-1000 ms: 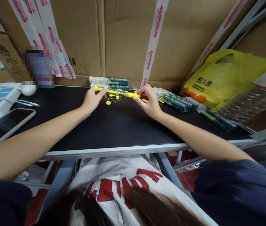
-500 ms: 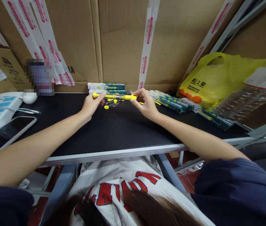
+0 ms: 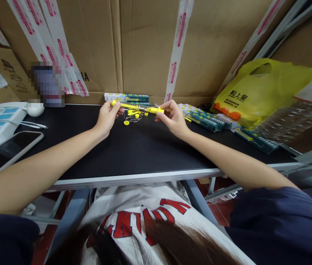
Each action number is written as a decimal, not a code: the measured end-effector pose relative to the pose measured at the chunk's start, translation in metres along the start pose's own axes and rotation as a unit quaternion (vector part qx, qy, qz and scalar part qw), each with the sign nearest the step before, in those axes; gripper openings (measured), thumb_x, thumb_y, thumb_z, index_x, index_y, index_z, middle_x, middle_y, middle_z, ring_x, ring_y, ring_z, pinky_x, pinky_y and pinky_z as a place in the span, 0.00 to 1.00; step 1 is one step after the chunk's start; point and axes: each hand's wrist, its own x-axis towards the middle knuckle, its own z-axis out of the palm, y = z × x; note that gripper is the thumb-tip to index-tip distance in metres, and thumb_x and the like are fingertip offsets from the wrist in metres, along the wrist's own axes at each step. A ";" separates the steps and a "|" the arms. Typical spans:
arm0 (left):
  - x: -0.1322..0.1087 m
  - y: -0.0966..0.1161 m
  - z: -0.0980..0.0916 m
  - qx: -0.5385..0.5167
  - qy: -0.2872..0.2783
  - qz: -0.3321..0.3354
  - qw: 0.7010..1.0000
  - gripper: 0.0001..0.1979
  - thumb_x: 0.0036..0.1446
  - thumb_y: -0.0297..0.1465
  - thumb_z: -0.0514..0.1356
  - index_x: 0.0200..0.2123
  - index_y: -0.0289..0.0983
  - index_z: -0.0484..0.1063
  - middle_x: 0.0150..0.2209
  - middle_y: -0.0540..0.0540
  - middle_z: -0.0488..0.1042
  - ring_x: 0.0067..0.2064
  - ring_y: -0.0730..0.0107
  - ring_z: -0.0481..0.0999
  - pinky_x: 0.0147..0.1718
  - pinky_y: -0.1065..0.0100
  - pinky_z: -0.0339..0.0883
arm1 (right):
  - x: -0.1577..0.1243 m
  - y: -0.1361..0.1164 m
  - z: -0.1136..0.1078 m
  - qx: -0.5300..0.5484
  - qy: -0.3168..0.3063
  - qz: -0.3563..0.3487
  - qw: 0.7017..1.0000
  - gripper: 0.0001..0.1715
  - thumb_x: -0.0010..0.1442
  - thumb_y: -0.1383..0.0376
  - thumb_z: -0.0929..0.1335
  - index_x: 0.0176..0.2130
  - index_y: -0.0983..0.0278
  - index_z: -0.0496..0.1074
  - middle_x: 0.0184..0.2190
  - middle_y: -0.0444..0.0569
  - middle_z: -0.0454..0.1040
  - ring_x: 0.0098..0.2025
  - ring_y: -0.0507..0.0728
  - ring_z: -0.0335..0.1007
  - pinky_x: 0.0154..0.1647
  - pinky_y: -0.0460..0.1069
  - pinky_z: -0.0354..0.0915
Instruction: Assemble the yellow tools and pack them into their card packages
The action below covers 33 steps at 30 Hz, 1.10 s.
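Observation:
My left hand (image 3: 107,117) is closed around the left end of a slim yellow, partly see-through tube-shaped tool (image 3: 129,106), thumb along its top. At the other end, my right hand (image 3: 173,117) pinches a yellow end piece (image 3: 153,109) between thumb and fingers. The tool lies almost level above the table, its right side a little lower. Whether the end piece is joined to the tube, I cannot tell. Just beneath it lie small yellow parts (image 3: 126,123) and a tangle of thin metal wire pieces (image 3: 133,119).
Behind my hands stand small printed boxes (image 3: 126,97); several more boxes (image 3: 202,119) lie to the right. A yellow plastic bag (image 3: 251,92) and a clear plastic container (image 3: 285,114) stand far right. At left are a phone (image 3: 9,152), a power strip (image 3: 3,121) and cables (image 3: 31,124).
The tool has gone from nearly level to tilting slightly down at the right. More yellow shows along its left part. Both hands keep their grip, and the view has shifted slightly.

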 end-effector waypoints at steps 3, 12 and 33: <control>0.003 -0.006 -0.002 0.019 -0.005 0.039 0.999 0.13 0.63 0.42 0.62 0.35 0.38 0.68 0.30 0.49 0.75 0.35 0.71 0.77 0.38 0.69 0.70 | -0.001 0.000 -0.001 -0.007 -0.002 -0.004 1.000 0.25 0.58 0.45 0.73 0.40 0.58 0.63 0.31 0.43 0.70 0.32 0.53 0.71 0.35 0.52 0.77; 0.007 -0.009 -0.004 0.025 -0.025 0.077 0.996 0.13 0.64 0.42 0.61 0.37 0.39 0.67 0.30 0.49 0.75 0.35 0.71 0.77 0.39 0.68 0.70 | -0.002 0.000 -0.001 0.002 -0.024 0.014 1.000 0.25 0.59 0.44 0.71 0.39 0.58 0.61 0.29 0.41 0.69 0.31 0.51 0.71 0.36 0.50 0.77; -0.003 -0.013 0.001 0.104 0.023 0.070 0.992 0.12 0.60 0.37 0.63 0.44 0.38 0.71 0.37 0.47 0.76 0.42 0.65 0.78 0.48 0.64 0.70 | -0.008 -0.011 0.009 -0.086 0.006 -0.004 0.996 0.25 0.59 0.42 0.70 0.39 0.57 0.61 0.34 0.45 0.67 0.34 0.54 0.67 0.37 0.53 0.73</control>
